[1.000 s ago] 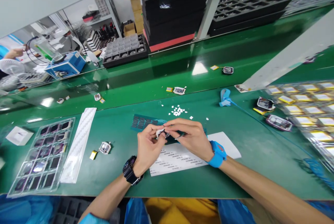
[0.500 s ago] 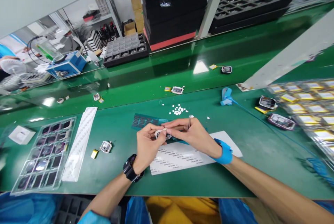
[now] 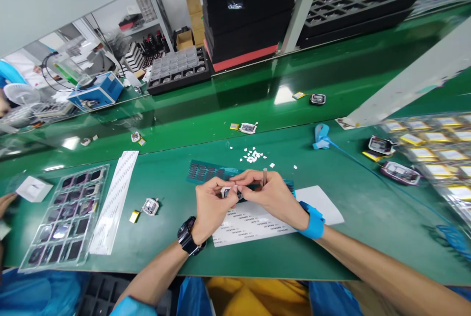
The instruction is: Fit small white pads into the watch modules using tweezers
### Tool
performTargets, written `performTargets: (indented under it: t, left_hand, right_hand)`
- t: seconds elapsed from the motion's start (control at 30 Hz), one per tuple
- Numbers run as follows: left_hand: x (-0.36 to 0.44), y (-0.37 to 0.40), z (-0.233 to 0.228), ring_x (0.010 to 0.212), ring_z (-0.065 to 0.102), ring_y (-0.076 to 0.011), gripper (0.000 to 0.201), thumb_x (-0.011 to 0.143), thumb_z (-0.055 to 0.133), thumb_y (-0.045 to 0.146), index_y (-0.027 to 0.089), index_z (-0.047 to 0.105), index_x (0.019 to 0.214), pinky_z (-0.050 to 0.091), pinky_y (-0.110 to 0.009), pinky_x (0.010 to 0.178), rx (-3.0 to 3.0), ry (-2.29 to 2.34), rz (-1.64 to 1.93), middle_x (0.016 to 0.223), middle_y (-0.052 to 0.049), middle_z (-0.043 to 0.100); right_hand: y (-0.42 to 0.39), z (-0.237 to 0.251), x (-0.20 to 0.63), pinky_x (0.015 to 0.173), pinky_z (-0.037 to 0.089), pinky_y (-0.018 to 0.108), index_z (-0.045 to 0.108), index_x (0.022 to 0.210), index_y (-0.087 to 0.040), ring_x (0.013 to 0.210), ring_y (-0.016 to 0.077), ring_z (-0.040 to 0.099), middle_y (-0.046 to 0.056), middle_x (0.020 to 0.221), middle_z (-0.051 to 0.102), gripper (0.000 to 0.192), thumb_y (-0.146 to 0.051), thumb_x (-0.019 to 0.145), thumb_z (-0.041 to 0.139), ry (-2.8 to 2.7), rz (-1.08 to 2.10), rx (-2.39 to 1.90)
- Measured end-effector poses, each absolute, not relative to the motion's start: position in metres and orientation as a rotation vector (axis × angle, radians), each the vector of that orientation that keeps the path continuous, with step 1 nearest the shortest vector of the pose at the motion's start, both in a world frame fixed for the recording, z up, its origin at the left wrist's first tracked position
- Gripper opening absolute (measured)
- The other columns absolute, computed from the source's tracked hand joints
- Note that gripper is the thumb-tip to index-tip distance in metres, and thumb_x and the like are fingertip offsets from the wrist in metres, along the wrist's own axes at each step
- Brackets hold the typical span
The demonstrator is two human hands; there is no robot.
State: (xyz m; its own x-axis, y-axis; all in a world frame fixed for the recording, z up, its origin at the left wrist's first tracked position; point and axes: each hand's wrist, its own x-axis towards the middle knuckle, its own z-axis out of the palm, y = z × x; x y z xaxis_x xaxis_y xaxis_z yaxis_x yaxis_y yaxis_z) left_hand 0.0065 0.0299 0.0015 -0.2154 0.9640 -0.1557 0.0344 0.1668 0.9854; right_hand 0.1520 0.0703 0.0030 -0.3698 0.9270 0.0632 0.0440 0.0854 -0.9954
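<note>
— two hands meet at the near middle of the green bench top (image 3: 165, 242). the left hand (image 3: 209, 206), black watch on its wrist, has its fingertips pressed together on a small white and dark square watch-like module (image 3: 228, 192), held just above the white printed label sheet (image 3: 257, 220).

— and the other one?

— the right hand (image 3: 274, 196), blue strap at the wrist, pinches the same module from the right, and a thin metal tweezer (image 3: 264, 176) stands up out of its fingers. a second ago that tool lay low and pointed left at the part; half a second ago it had swung upright, and it stays that way now. the hands have also drawn closer over the part.

— what does that mean?

— my guess is the tweezer work on this piece is done for now and the fingers alone are pressing or seating something. i can't see what lies under the fingertips.

— anything round about?

— a like module with a yellow tab (image 3: 145, 208) lies to the left, then a clear plastic tray of dark square parts (image 3: 59, 218). just beyond the hands is a teal sheet of small dark pieces (image 3: 202, 171), farther a scatter of white scraps (image 3: 252, 155), and on the far glossy belt another module (image 3: 247, 128).
</note>
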Motion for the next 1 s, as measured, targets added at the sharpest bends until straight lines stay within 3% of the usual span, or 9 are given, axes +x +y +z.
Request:
performTargets:
  t: [0.2, 0.37, 0.6, 0.7, 0.87, 1.0]
  left_hand:
    - [-0.003, 0.034, 0.008, 0.059, 0.064, -0.0106, 0.026, 0.073, 0.071, 0.041, 0.016, 0.068, 0.081, 0.058, -0.023, 0.053, 0.872, 1.328, 1.08, 0.073, -0.002, 0.071]
    - [-0.002, 0.032, 0.011, 0.065, 0.066, -0.0113, 0.022, 0.074, 0.069, 0.036, 0.016, 0.068, 0.085, 0.058, -0.021, 0.057, 0.888, 1.309, 1.074, 0.08, -0.003, 0.073]
    - [0.003, 0.03, 0.007, 0.067, 0.069, -0.0122, 0.02, 0.076, 0.069, 0.03, 0.017, 0.065, 0.091, 0.059, -0.023, 0.062, 0.863, 1.245, 1.079, 0.084, -0.003, 0.075]
    - [0.002, 0.028, 0.01, 0.068, 0.069, -0.0134, 0.025, 0.075, 0.07, 0.031, 0.017, 0.063, 0.094, 0.058, -0.023, 0.059, 0.862, 1.26, 1.117, 0.082, -0.004, 0.075]
    - [-0.001, 0.028, 0.013, 0.067, 0.069, -0.0142, 0.034, 0.072, 0.074, 0.034, 0.016, 0.062, 0.098, 0.058, -0.023, 0.055, 0.889, 1.223, 1.13, 0.084, -0.005, 0.076]
    - [-0.003, 0.031, 0.009, 0.079, 0.073, -0.0174, 0.048, 0.075, 0.073, 0.034, 0.018, 0.059, 0.118, 0.061, -0.028, 0.067, 0.991, 1.179, 1.039, 0.101, -0.009, 0.076]
  right_hand:
    - [0.073, 0.0, 0.155, 0.069, 0.059, 0.03, 0.072, 0.079, -0.02, 0.075, 0.0185, 0.072, 0.005, 0.085, 0.076, 0.013, -0.017, 0.083, 0.06, -1.912, 0.92, -0.892]
    - [0.074, -0.005, 0.159, 0.07, 0.06, 0.031, 0.071, 0.086, -0.02, 0.078, 0.0181, 0.072, 0.008, 0.089, 0.076, 0.017, -0.015, 0.09, 0.055, -2.058, 0.633, -0.755]
    - [0.072, -0.01, 0.16, 0.056, 0.055, 0.024, 0.071, 0.084, -0.02, 0.068, 0.0163, 0.073, 0.006, 0.09, 0.077, 0.022, -0.017, 0.092, 0.051, -2.266, 0.242, -0.825]
    - [0.075, -0.005, 0.161, 0.06, 0.056, 0.025, 0.07, 0.086, -0.019, 0.072, 0.0165, 0.072, 0.006, 0.09, 0.077, 0.022, -0.015, 0.093, 0.05, -2.241, 0.317, -0.754]
    - [0.084, 0.008, 0.165, 0.067, 0.055, 0.026, 0.067, 0.08, -0.02, 0.076, 0.0153, 0.069, 0.004, 0.084, 0.073, 0.012, -0.019, 0.088, 0.06, -2.117, 0.803, -0.707]
    - [0.086, 0.011, 0.168, 0.07, 0.055, 0.03, 0.069, 0.083, -0.02, 0.075, 0.0164, 0.068, 0.006, 0.092, 0.073, 0.013, -0.027, 0.089, 0.06, -2.07, 0.84, -0.826]
